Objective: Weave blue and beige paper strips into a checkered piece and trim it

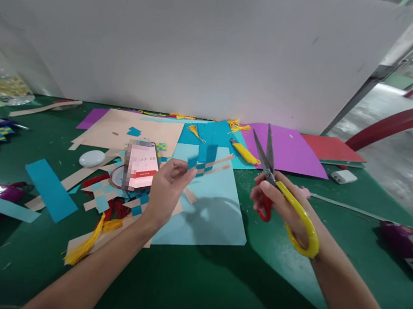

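Between the fingertips of my left hand (169, 189) is a small woven paper piece (201, 166), blue crossed with peach strips whose loose ends point right. My right hand (282, 200) grips scissors (269, 157) with one yellow and one red handle loop. Their blades are parted and point up and away. A light blue paper sheet (219, 220) lies on the table below both hands. Left of my left hand, a phone (143, 164) with a lit screen leans among checkered woven paper pieces (103, 195).
Yellow tassels (84, 247), a blue paper strip (50, 190) and a white round lid (92, 158) lie left. A yellow cutter (244, 152) rests on coloured sheets behind. Purple devices (409, 251) stand at the sides; a white board (194, 40) rises behind the green table (176, 282).
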`<state>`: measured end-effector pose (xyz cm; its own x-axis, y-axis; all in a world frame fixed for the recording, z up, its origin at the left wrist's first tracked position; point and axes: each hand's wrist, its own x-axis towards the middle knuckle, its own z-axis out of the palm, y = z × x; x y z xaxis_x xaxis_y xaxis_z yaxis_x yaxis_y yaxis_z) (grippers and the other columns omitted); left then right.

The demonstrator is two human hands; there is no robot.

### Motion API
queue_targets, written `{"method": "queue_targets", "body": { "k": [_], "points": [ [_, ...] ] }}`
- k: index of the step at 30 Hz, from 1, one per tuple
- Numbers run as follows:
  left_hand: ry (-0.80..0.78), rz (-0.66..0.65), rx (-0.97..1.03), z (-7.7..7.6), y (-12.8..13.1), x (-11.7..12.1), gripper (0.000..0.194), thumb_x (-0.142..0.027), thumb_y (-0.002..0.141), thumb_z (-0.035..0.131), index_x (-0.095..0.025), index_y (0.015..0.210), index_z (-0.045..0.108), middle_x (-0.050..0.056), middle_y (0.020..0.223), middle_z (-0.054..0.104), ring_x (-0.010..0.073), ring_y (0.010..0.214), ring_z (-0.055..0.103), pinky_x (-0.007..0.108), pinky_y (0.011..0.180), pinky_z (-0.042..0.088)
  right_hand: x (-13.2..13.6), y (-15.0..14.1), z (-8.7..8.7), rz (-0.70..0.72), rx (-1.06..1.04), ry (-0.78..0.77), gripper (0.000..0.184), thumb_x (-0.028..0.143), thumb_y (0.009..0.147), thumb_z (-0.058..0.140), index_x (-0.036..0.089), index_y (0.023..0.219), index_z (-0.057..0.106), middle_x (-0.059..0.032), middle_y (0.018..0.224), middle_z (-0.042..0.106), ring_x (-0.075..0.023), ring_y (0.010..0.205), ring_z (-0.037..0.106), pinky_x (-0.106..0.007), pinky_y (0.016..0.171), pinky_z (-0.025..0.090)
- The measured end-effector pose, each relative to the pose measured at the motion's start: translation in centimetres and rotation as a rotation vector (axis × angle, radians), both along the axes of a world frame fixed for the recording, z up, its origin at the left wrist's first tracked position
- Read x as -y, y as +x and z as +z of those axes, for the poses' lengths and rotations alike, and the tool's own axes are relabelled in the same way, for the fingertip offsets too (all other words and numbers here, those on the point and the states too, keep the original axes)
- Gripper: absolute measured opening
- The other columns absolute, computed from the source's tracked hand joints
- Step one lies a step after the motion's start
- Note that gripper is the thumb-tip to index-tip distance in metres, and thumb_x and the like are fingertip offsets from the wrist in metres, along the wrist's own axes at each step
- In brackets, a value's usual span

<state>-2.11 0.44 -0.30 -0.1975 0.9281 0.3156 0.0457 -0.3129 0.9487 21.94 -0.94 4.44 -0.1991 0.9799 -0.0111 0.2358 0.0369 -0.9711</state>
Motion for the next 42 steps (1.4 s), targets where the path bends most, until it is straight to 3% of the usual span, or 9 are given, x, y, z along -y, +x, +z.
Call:
{"method": "queue_targets", "body": {
  "k": [5,11,14,18,21,23,29,37,42],
  "points": [
    [0.595,0.056,-0.568,0.4,0.0,1.0,0.014,-0.011,0.08,0.062,-0.025,0.083,0.065,0.003,0.11,0.069,0.0244,0.118,0.055,0.047,0.098,0.044,-0.1,-3.1,-0.8,0.038,-0.531,-0.279,0.032,0.046,0.079,0.065,0.023,0.096,0.05,-0.0013,0.082,0.06,-0.0205,0.079,0.065,-0.036,0.071,0.054],
    [0.747,0.001,-0.797,-0.2,0.0,1.4,0.023,-0.009,0.078,0.063,-0.028,0.088,0.067,0.003,0.118,0.066,0.0273,0.119,0.053,0.048,0.097,0.046,-0.9,-5.4,-1.4,-0.08,-0.595,-0.254,0.041,0.026,0.063,0.076,0.024,0.091,0.047,0.0045,0.072,0.053,-0.0162,0.065,0.061,-0.034,0.065,0.053],
    [0.594,-0.001,-0.687,-0.1,0.3,1.3,0.031,-0.011,0.079,0.06,-0.028,0.106,0.064,0.005,0.131,0.055,0.028,0.129,0.044,0.048,0.102,0.042,-1.6,-5.4,-1.6,-0.091,-0.501,-0.136,0.043,0.025,0.063,0.074,0.024,0.093,0.044,0.0057,0.069,0.051,-0.0145,0.06,0.058,-0.033,0.062,0.051],
    [0.109,-0.174,-0.201,0.3,0.4,0.9,0.048,-0.025,0.087,0.05,-0.027,0.135,0.044,0.01,0.14,0.045,0.0259,0.124,0.048,0.039,0.092,0.049,-2.7,-4.9,-1.1,-0.042,-0.42,-0.046,0.038,0.022,0.063,0.071,0.024,0.09,0.045,0.0065,0.071,0.047,-0.0117,0.063,0.053,-0.03,0.064,0.05],
    [-0.22,-0.361,0.118,0.4,0.3,0.5,0.045,-0.046,0.091,0.042,-0.02,0.126,0.054,0.012,0.112,0.065,0.0236,0.097,0.064,0.035,0.077,0.053,-3.7,-4.3,-0.3,0.116,-0.319,-0.044,0.032,0.019,0.063,0.068,0.023,0.085,0.045,0.0063,0.071,0.046,-0.0109,0.065,0.051,-0.029,0.065,0.049],
    [-0.315,-0.401,0.147,0.4,0.4,0.4,0.047,-0.055,0.088,0.046,-0.016,0.108,0.064,0.009,0.091,0.07,0.0216,0.082,0.065,0.032,0.07,0.052,-4.3,-4.0,0.1,0.212,-0.221,-0.004,0.03,0.017,0.064,0.066,0.022,0.085,0.047,0.006,0.071,0.047,-0.0112,0.065,0.05,-0.028,0.065,0.048],
    [-0.419,-0.424,-0.081,0.5,0.6,0.5,0.021,-0.034,0.07,0.075,-0.015,0.074,0.069,0.005,0.066,0.069,0.0162,0.06,0.061,0.027,0.058,0.047,-5.3,-4.4,0.9,0.299,-0.109,0.064,0.03,0.025,0.067,0.069,0.022,0.09,0.05,0.0036,0.076,0.051,-0.012,0.067,0.052,-0.026,0.061,0.045],
    [-0.393,-0.315,0.129,0.9,0.7,0.6,0.022,-0.035,0.071,0.075,-0.016,0.08,0.068,0.006,0.077,0.071,0.0201,0.074,0.068,0.028,0.062,0.051,-4.5,-0.8,3.5,0.079,0.189,0.283,0.03,0.045,0.079,0.064,0.021,0.093,0.054,0.0002,0.072,0.056,-0.0126,0.062,0.054,-0.024,0.052,0.043],
    [-0.359,-0.264,0.271,1.0,1.1,0.8,0.021,-0.032,0.069,0.076,-0.014,0.076,0.069,0.005,0.074,0.07,0.0191,0.066,0.068,0.028,0.059,0.051,-3.4,2.3,3.7,0.205,0.453,0.231,0.028,0.046,0.08,0.063,0.021,0.091,0.058,0.0004,0.07,0.056,-0.0113,0.055,0.051,-0.024,0.047,0.04]
  ]
}}
